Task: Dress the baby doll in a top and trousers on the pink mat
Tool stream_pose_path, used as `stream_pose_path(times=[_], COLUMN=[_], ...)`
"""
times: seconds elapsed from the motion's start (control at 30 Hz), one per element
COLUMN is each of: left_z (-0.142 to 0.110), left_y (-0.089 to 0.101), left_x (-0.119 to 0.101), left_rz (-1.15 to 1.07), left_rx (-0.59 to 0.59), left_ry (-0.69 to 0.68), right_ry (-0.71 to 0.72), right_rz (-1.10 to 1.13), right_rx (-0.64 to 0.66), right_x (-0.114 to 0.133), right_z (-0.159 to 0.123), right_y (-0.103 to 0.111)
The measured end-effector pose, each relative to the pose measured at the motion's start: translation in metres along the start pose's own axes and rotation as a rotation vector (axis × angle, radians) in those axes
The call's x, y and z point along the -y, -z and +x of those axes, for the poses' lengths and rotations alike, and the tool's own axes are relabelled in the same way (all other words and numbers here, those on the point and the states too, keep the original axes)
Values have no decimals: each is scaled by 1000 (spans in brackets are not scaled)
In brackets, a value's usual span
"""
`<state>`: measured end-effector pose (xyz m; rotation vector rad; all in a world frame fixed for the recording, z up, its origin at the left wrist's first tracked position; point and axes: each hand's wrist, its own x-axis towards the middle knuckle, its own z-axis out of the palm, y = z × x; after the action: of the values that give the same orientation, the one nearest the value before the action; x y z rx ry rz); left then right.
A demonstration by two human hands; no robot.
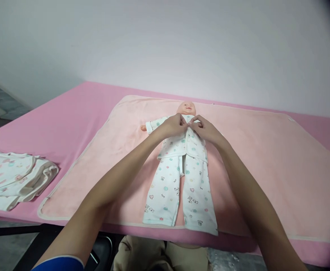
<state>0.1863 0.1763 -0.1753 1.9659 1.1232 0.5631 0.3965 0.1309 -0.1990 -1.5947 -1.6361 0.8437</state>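
A baby doll [187, 108] lies face up, dressed in a white patterned jacket [176, 146] and matching trousers [165, 192]. My left hand [174, 126] and my right hand [204, 129] meet at the upper front of the jacket, just below the doll's chin. Fingers of both hands pinch the two front edges there. Whatever fastener lies between the fingertips is too small to make out. Lower down, the jacket's front edges lie together over the chest. One doll hand shows at the left cuff; the other arm is hidden behind my right hand.
Beneath the doll spreads a light pink blanket [266, 169] on a pink-covered table [77, 105]. Folded white printed clothes [18, 177] lie at the left edge. A pale wall [182, 49] rises behind the table. Below the front edge, a black chair [104, 250] is partly visible.
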Motion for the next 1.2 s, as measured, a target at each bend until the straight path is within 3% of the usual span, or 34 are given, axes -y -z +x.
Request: stream_pose_path(times=[0.17, 0.33, 0.5, 0.7, 0.93, 1.2], left_z=[16, 24, 23, 19, 16, 17], left_y=[-3, -4, -7, -7, -9, -9], left_x=[3, 18, 21, 17, 8, 10], left_rz=[-77, -185, -135, -91, -152, -230], left_rx=[32, 72, 50, 35, 53, 65], left_ry=[25, 8, -46, -43, 15, 26], right_ry=[-11, -3, 5, 38, 14, -99], right_rz=[54, 165, 203, 151, 171, 232], right_rx=[122, 155, 195, 168, 226, 115], right_x=[7, -6, -17, -16, -13, -25], right_z=[8, 11, 15, 14, 12, 24], right_y=[5, 8, 8, 8, 13, 4])
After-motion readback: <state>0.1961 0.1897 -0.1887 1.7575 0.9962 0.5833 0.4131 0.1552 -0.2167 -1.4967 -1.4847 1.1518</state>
